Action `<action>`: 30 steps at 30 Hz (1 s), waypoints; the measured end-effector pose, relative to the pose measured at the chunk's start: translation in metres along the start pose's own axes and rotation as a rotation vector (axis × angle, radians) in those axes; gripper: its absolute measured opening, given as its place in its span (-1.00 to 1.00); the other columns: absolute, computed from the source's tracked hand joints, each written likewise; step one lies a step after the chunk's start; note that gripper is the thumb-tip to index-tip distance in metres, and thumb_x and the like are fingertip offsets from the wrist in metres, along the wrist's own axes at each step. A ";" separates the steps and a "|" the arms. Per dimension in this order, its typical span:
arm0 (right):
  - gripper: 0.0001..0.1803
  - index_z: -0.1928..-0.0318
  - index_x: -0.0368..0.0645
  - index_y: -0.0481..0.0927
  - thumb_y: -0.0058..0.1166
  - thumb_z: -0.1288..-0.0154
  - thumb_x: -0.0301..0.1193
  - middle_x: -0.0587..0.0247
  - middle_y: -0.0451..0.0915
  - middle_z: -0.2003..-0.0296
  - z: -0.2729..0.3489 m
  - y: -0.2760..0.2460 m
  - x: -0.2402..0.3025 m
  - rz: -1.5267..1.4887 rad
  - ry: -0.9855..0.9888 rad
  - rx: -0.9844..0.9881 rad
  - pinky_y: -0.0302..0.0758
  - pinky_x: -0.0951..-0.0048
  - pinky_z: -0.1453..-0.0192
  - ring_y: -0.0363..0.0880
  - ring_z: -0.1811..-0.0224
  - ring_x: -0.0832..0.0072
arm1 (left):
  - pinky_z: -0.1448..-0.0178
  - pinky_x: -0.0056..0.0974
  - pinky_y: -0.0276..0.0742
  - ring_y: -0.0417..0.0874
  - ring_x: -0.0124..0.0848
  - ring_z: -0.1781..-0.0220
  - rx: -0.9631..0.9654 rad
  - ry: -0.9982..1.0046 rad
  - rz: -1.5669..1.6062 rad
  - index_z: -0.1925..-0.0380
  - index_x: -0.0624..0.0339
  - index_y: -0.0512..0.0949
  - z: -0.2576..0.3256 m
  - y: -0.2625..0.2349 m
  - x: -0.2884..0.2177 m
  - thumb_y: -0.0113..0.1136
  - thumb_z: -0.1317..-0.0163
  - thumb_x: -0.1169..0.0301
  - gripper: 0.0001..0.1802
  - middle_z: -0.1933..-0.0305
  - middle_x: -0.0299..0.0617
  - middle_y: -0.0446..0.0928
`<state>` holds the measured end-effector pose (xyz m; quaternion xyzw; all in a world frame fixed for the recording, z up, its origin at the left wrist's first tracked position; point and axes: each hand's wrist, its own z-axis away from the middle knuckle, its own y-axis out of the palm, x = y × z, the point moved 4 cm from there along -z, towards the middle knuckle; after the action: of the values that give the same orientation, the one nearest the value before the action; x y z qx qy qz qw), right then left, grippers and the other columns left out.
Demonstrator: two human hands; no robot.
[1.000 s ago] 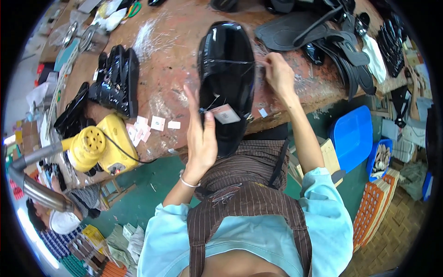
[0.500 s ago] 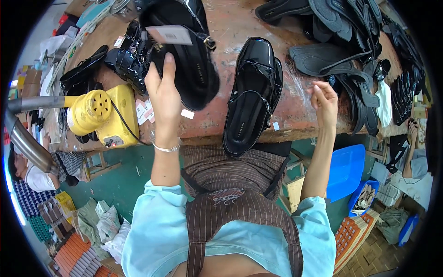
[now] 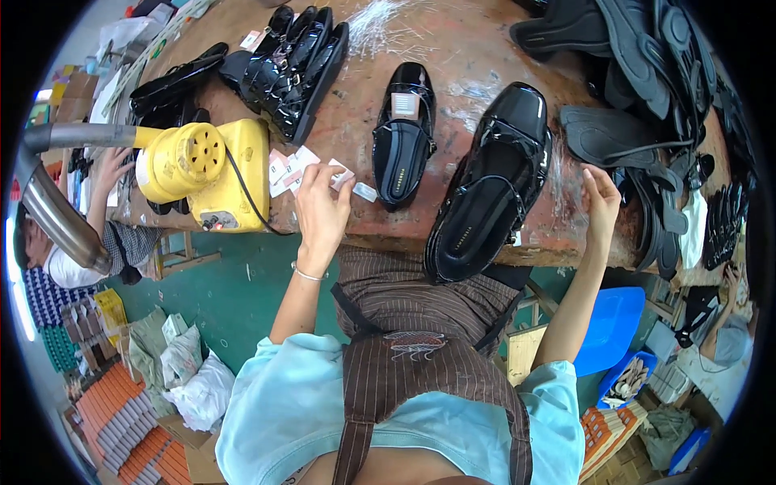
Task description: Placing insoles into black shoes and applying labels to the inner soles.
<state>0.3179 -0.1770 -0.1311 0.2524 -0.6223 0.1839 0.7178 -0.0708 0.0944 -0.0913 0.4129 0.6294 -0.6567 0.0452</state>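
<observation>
Worn bench [image 3: 453,48], glossy black shoes.
Left hand [image 3: 321,212] seemingly pinches a tag [image 3: 339,175]; right hand [image 3: 602,202] open beside shoe [image 3: 491,184].

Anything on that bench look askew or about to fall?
Yes: the large glossy black shoe lies diagonally with its heel end over the workbench front edge, by the right hand. It might slip off.

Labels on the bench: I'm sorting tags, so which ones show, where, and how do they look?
Small label: white paper slip, pinched in the left hand.
Loose labels: white and pink squares, scattered beside the yellow machine.
Tag: pale rectangle, lying on the smaller black shoe.
</observation>
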 end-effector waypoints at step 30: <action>-0.90 0.27 -0.25 0.58 0.26 -0.26 -0.59 0.36 0.67 0.54 0.153 0.225 0.082 0.321 -0.321 0.157 0.29 0.71 0.58 0.49 0.62 0.82 | 0.14 -0.41 0.66 0.70 -0.44 0.31 -0.041 -0.476 1.058 0.17 0.38 0.58 0.028 -0.023 0.005 0.26 -0.33 0.52 -0.85 0.24 -0.12 0.67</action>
<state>0.0785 -0.0904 -0.0048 0.2312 -0.7445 0.3011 0.5492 -0.1004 0.0774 -0.0801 0.5110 0.3227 -0.6074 0.5155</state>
